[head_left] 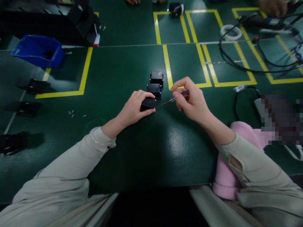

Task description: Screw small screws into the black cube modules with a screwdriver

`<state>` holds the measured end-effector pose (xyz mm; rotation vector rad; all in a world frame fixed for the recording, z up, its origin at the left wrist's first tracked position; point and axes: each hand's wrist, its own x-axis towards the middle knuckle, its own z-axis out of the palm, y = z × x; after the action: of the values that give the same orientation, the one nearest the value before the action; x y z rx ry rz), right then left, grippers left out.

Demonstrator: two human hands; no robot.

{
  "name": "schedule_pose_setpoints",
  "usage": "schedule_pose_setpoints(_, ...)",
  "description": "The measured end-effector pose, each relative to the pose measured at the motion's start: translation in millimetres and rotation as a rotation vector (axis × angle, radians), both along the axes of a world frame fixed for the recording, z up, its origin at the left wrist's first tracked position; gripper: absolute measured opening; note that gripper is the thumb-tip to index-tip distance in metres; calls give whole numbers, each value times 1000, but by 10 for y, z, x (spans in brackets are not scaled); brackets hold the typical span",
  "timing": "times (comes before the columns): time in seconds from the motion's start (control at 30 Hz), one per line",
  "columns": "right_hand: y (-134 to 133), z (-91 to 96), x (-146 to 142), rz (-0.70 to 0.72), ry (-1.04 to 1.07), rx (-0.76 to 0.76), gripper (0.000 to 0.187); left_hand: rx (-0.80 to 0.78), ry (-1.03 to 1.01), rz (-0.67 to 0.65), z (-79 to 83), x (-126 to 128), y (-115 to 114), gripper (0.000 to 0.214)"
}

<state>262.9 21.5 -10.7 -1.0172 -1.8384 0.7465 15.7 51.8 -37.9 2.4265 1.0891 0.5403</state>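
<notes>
My left hand (134, 108) is wrapped round a small black box-shaped part (147, 104) on the green table (123, 72). My right hand (190, 101) pinches a thin screwdriver (174, 99) with a dark red handle. Its tip points left and touches the right side of the held part. Two more black parts (155, 89) (156, 77) stand in a row just behind the held one.
A blue bin (39, 52) sits at far left, with black pieces (33, 85) along the left edge. Tiny screws (71, 113) lie left of my left hand. Black cables (239, 64) and a white tape ring (230, 32) are far right. A pink cloth (241, 135) lies under my right forearm. Another person's hand (272, 7) shows at the top right.
</notes>
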Motion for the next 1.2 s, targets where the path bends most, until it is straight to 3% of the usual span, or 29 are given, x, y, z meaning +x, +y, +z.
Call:
schedule_pose_setpoints(0.3,20,-14,-1,4,8,6,16,0,-5,-4,9,7,0,42)
schedule_pose_setpoints(0.43,15,-24,9,4,0,8,10,-9,4,4,25,15,-6,41)
schedule_pose_setpoints(0.67,10,-16,4,-11,-4,7,17,0,-13,-4,10,8,-1,42)
schedule_pose_setpoints(0.87,7,-6,4,1,5,-5,7,11,-10,-11,9,5,2,42)
schedule_pose_setpoints(1.07,17,-11,5,-11,3,-3,18,7,-6,-10,5,3,2,42)
schedule_pose_setpoints(1.2,14,-23,7,-1,12,2,7,20,-9,-17,-7,-3,4,43)
